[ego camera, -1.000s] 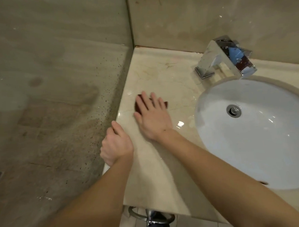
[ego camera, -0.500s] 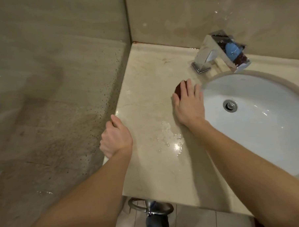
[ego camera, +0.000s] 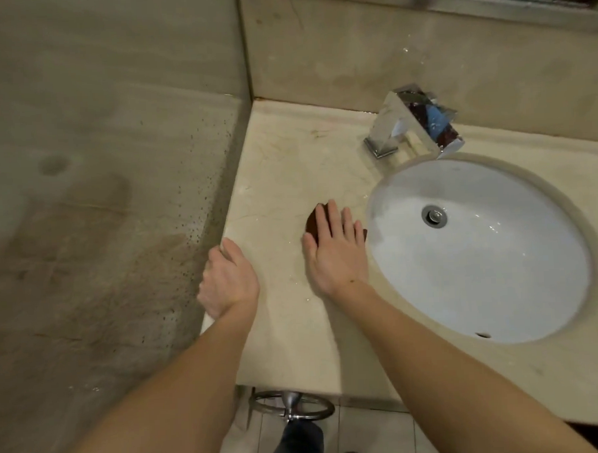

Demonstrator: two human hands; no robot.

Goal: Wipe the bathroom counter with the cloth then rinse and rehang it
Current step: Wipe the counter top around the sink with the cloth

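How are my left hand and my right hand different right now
The right hand lies flat, fingers spread, pressing the dark cloth onto the counter beside the sink. The left hand holds nothing; it curls over the counter's left edge, as if bracing. The right sits nearer the basin, the left at the counter's side. Both are bare and touching the counter.

Two hands, one cloth, one sink, one faucet, one counter.
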